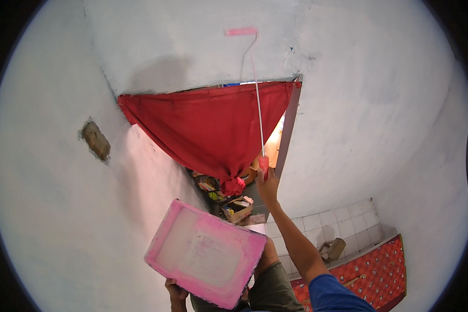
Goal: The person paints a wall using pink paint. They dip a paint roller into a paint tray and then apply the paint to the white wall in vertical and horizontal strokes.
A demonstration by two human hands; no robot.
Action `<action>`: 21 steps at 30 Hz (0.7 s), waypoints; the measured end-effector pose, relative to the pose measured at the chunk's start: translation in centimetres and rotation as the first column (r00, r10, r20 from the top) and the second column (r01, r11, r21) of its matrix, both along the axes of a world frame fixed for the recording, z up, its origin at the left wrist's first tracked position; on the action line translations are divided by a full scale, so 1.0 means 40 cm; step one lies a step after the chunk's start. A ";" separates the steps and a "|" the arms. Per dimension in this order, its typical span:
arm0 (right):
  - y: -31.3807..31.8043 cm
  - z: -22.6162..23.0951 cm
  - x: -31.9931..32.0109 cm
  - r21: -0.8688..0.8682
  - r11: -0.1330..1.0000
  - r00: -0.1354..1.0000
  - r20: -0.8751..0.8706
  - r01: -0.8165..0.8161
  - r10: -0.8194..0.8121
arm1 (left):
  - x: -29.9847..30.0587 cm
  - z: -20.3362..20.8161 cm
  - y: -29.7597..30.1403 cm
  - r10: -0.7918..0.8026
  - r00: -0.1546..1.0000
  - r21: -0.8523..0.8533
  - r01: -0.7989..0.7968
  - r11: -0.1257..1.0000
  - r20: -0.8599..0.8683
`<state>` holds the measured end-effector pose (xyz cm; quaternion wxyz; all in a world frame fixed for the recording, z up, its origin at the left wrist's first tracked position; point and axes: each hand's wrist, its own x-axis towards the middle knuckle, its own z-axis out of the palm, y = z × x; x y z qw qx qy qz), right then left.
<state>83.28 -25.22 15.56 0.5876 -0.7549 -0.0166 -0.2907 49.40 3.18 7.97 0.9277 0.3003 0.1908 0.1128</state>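
My right hand (267,183) is raised and shut on the red handle of a long-handled paint roller (257,93). Its thin white shaft runs up to a pink roller sleeve (241,31) that lies against the pale wall above a doorway. My left hand (174,289) grips the lower edge of a pink paint tray (206,253), held tilted at waist height. The tray's inside is smeared with whitish-pink paint.
A red curtain (208,125) hangs knotted in the doorway, with boxes and clutter (236,207) behind it. A rough hole (96,140) is in the left wall. White floor tiles (333,223), a red patterned mat (369,273) and a small brown object (333,249) lie at lower right.
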 end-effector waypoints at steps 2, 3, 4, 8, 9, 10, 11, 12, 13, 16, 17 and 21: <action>-0.006 -0.091 -0.037 -0.078 0.997 1.000 -0.004 0.018 -0.019 | -0.004 -0.018 0.012 -0.011 1.000 -0.033 0.011 0.999 0.004; -0.005 -0.109 -0.049 -0.152 0.988 0.999 -0.008 0.036 -0.037 | -0.004 -0.023 0.017 -0.022 1.000 -0.063 0.022 0.998 0.007; -0.004 -0.123 -0.049 -0.152 0.988 0.999 -0.009 0.036 -0.038 | -0.005 -0.029 0.019 -0.022 1.000 -0.063 0.023 0.998 0.007; 0.002 -0.072 -0.027 -0.106 0.993 0.998 -0.004 0.057 -0.058 | 0.002 -0.014 0.015 -0.028 0.999 -0.042 0.029 0.999 0.022; 0.000 -0.033 -0.005 -0.096 0.994 0.999 0.014 0.053 -0.052 | 0.003 -0.008 0.011 -0.029 0.999 -0.027 0.030 0.999 0.032; 0.001 0.018 0.007 -0.095 0.994 0.999 0.012 0.048 -0.047 | -0.004 -0.015 0.018 -0.024 0.999 -0.026 0.025 0.999 0.031; 0.004 0.077 0.012 -0.060 0.998 1.000 -0.022 0.002 -0.003 | -0.013 -0.028 0.030 -0.026 0.999 -0.042 0.027 0.999 0.028; 0.001 0.110 0.017 -0.027 0.999 0.998 -0.052 -0.037 0.035 | -0.014 -0.032 0.032 -0.034 0.999 -0.062 0.036 0.997 0.028; 0.001 0.108 0.028 -0.029 0.999 0.998 -0.052 -0.038 0.036 | -0.017 -0.036 0.032 -0.033 0.999 -0.063 0.035 0.997 0.029; -0.014 0.062 0.055 -0.087 0.992 0.991 0.105 0.092 -0.083 | -0.005 -0.023 0.017 -0.028 0.999 -0.032 0.029 0.999 0.037; -0.010 0.024 0.039 -0.089 0.994 0.996 0.071 0.068 -0.062 | -0.010 -0.020 0.018 -0.012 0.999 -0.017 0.013 1.000 0.036; -0.031 -0.170 -0.033 -0.168 0.981 0.995 0.041 0.097 -0.091 | 0.002 -0.010 0.005 -0.022 0.998 -0.044 0.025 0.999 0.050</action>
